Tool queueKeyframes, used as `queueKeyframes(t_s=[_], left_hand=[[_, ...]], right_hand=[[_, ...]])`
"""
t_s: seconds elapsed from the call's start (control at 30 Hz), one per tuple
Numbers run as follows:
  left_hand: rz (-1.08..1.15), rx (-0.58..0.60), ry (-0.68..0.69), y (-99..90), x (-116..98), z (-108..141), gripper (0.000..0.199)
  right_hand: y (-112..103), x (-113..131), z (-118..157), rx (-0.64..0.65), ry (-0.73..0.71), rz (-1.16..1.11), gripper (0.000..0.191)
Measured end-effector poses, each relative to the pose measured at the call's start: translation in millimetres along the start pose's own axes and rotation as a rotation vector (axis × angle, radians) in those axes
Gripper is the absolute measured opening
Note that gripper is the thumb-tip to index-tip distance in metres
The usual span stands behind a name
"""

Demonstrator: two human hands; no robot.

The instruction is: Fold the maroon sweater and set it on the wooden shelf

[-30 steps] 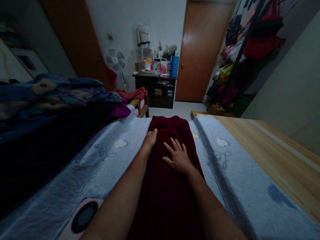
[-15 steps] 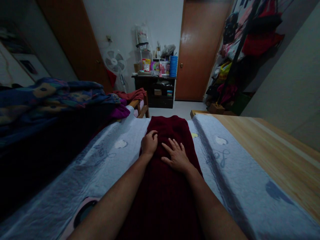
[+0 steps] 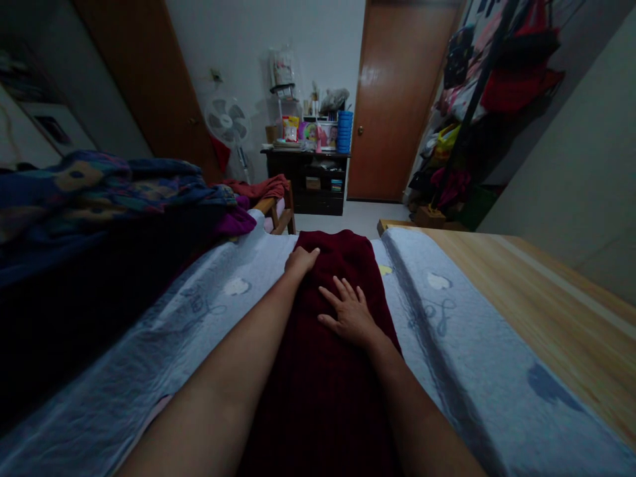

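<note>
A long, narrow piece of dark red cloth (image 3: 325,397) lies lengthwise before me on a pale blue patterned bed cover (image 3: 238,318); whether it is a garment I cannot make out. At its left edge near the far end is my left hand (image 3: 301,262), closed on the cloth, thumb pointing right and the other fingers mostly hidden. My right hand (image 3: 350,315) lies flat on the middle of the cloth, fingers spread, holding nothing. Beyond both hands the cloth's far end shows small wrinkles.
On the left is a heap of clothes (image 3: 109,192). Bare wooden board (image 3: 536,278) borders the cover on the right. Farther back stand a white fan (image 3: 228,122), a dark cabinet (image 3: 305,185) and a brown door (image 3: 392,112). Hanging clothes and bags (image 3: 517,86) fill the back right.
My left hand has moved forward along the cloth's left edge, toward its far end. The right hand stays flat in nearly the same spot.
</note>
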State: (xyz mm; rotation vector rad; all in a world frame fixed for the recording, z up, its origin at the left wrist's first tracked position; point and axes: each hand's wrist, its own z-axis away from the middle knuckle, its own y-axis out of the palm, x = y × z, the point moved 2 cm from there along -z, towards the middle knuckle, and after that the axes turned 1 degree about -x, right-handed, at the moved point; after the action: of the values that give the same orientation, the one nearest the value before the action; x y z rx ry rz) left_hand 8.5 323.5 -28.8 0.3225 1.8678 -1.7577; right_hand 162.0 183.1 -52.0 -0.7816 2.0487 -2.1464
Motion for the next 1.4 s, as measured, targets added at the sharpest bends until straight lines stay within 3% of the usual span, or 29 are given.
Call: queueKeyframes(t_s=[0.2, 0.37, 0.47, 0.63, 0.77, 0.87, 1.0, 1.2, 1.4], left_hand=[[0.020, 0.049, 0.168, 25.9, 2, -13, 0.041], [-0.023, 0.130, 0.210, 30.6, -5, -17, 0.004], [-0.055, 0.112, 0.191, 22.4, -8, -22, 0.008], [-0.081, 0.113, 0.122, 14.0, -5, -22, 0.036], [0.028, 0.181, 0.191, 17.2, 0, -17, 0.032], [0.130, 0.144, 0.243, 13.9, 5, -15, 0.025], [0.321, 0.004, 0.288, 6.2, 13, -10, 0.022], [0.494, -0.109, 0.228, 20.1, 32, 1, 0.023], [0.533, -0.137, 0.145, 27.8, 35, 13, 0.012]], right_hand=[[1, 0, -1, -0.006, -0.003, -0.013, 0.067], [1, 0, -2, 0.007, 0.007, -0.010, 0.067], [1, 0, -2, -0.005, 0.001, -0.020, 0.067], [1, 0, -2, -0.003, 0.000, -0.030, 0.067], [-5, 4, 0, -0.007, 0.002, -0.025, 0.067], [-16, 13, 3, -0.065, -0.014, -0.016, 0.070], [-23, 32, 5, -0.158, -0.085, -0.010, 0.075], [2, 45, 6, 0.007, -0.150, 0.025, 0.074], [7, 43, 6, -0.009, -0.143, 0.034, 0.074]])
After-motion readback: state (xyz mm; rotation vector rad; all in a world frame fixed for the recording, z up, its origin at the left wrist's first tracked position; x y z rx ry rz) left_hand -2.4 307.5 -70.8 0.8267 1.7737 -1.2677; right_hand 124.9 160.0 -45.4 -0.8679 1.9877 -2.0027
